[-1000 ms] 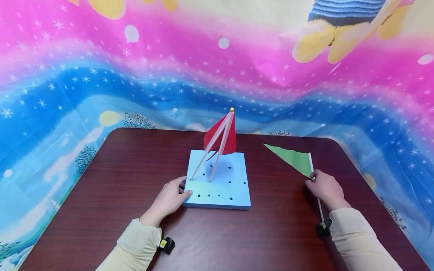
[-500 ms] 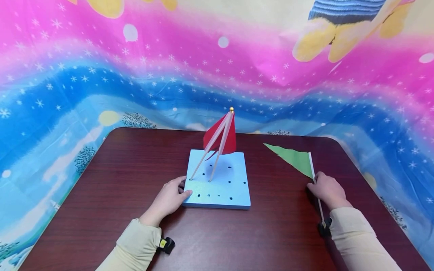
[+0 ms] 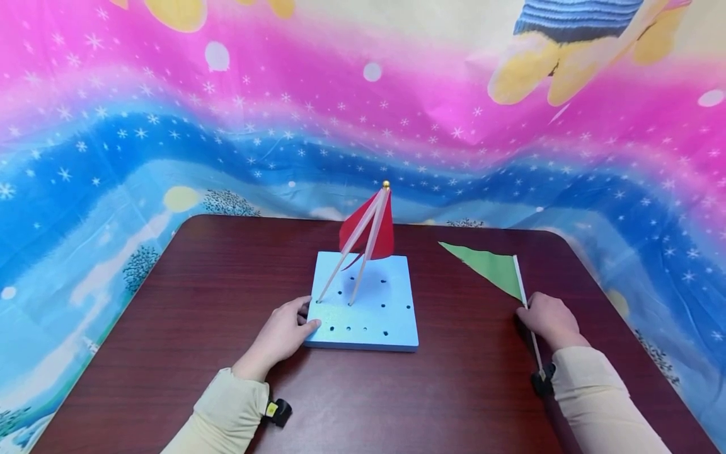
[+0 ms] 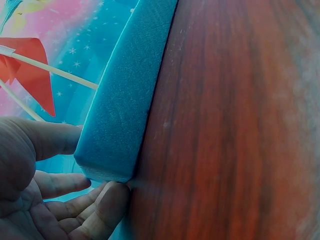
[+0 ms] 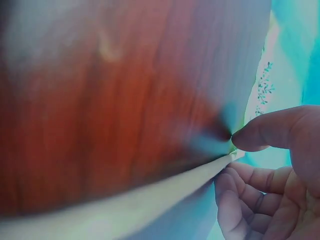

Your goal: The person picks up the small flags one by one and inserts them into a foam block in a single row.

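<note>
A light blue board (image 3: 363, 318) with several holes lies flat on the table, and my left hand (image 3: 282, 333) holds its near left side. In the left wrist view the thumb reaches over the top while the other fingers (image 4: 111, 200) touch the board's side (image 4: 120, 95). Two sticks carrying red flags (image 3: 382, 233) stand tilted in holes of the board, their tops leaning together. Over at the right, my right hand (image 3: 551, 320) pinches the stick of a green flag (image 3: 496, 271); in the right wrist view the pale stick (image 5: 165, 195) runs to the fingertips.
The dark brown table (image 3: 454, 378) spreads around the board. A patterned curtain (image 3: 317, 139) hangs behind and along both sides of it. Each sleeve cuff has a small black device at it, the left device (image 3: 279, 412) resting near the table's front.
My right hand has shifted very slightly to the right along the green flag's stick. The left hand and the board stay in place.
</note>
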Tool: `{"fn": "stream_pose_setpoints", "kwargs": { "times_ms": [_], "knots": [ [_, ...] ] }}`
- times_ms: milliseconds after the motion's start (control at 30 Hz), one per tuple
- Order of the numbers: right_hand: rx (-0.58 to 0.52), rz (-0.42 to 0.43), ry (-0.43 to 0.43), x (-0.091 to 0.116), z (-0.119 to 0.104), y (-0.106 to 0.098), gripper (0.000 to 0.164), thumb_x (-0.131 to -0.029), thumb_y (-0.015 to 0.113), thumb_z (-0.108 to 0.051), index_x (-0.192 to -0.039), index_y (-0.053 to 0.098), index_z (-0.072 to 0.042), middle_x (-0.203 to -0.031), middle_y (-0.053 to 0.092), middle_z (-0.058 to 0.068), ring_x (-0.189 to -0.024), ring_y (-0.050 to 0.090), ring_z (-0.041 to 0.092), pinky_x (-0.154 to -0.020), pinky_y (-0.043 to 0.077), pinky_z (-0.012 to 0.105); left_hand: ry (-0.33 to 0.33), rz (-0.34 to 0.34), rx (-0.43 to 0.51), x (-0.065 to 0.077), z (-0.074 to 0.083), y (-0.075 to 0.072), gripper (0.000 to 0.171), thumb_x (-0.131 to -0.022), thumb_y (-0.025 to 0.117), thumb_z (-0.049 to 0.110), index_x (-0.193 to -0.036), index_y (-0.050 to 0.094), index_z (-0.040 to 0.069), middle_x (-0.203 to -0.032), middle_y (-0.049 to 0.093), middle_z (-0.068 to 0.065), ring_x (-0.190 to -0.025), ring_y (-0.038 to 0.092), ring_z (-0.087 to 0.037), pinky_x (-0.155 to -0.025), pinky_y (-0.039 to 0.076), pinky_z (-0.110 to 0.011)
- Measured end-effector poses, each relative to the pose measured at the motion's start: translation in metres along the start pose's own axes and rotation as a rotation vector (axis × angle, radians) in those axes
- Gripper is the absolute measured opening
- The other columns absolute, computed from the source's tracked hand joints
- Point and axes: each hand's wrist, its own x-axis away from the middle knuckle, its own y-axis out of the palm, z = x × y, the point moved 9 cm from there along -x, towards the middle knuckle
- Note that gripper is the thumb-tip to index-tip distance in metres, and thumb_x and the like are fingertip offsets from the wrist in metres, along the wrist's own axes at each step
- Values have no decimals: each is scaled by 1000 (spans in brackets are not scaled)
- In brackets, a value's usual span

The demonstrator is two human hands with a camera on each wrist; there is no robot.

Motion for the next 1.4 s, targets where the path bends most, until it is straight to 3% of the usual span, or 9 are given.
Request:
{"fn": "stream_pose_setpoints", "kwargs": {
  "times_ms": [267,700,800,867,933,1033,1233,1400],
  "knots": [
    [-38,1,-1,-1,1,2,28,-86,49,-18,-62,35,-16,-57,29,-3,-54,34,18,-51,30,33,-6,1,5,1,-1,0,54,-89,69,17,-136,51,-2,-110,64,-14,-92,63,-20,-76,52,-36],
    [-119,18,-32,-4,6,3,24,-81,37,-7,-59,32,-16,-55,31,-2,-49,32,18,-49,29,31,-15,5,19,2,-2,1,54,-88,69,17,-136,51,-2,-111,64,-14,-93,63,-21,-75,52,-36],
    [-201,33,-20,-5,7,-1,26,-88,39,-9,-64,48,-5,-60,43,3,-56,42,20,-53,34,32,-17,8,21,3,-1,0,54,-88,69,16,-135,51,-3,-111,63,-15,-92,64,-21,-75,52,-36],
    [-285,25,-1,-5,8,0,28,-93,42,-12,-80,59,5,-70,52,9,-64,47,21,-57,39,32,-17,9,22,3,-1,0,54,-88,69,16,-135,51,-3,-111,63,-15,-92,64,-21,-75,53,-36],
    [-374,9,10,-5,9,2,31,-97,45,-15,-100,60,12,-82,57,13,-71,52,20,-61,43,31,-15,9,24,2,-1,0,54,-88,69,16,-135,51,-3,-111,63,-15,-92,64,-21,-74,53,-36],
    [-492,-30,19,-6,9,7,37,-99,46,-16,-112,54,17,-85,59,11,-72,55,15,-63,47,29,-12,11,27,2,0,0,54,-88,69,16,-135,51,-3,-111,64,-15,-92,64,-22,-74,53,-36],
    [-739,-116,8,-4,3,13,32,-100,46,-13,-110,52,17,-74,55,-5,-64,51,6,-63,48,24,-12,5,23,2,0,0,55,-88,69,16,-136,50,-3,-111,63,-15,-92,64,-22,-74,53,-36],
    [-934,-191,-1,-2,-5,14,22,-101,45,-10,-107,51,10,-82,63,-4,-72,61,4,-65,52,23,-10,6,12,1,1,0,54,-88,69,17,-135,51,-3,-110,64,-15,-92,63,-21,-76,52,-37]
  ]
}}
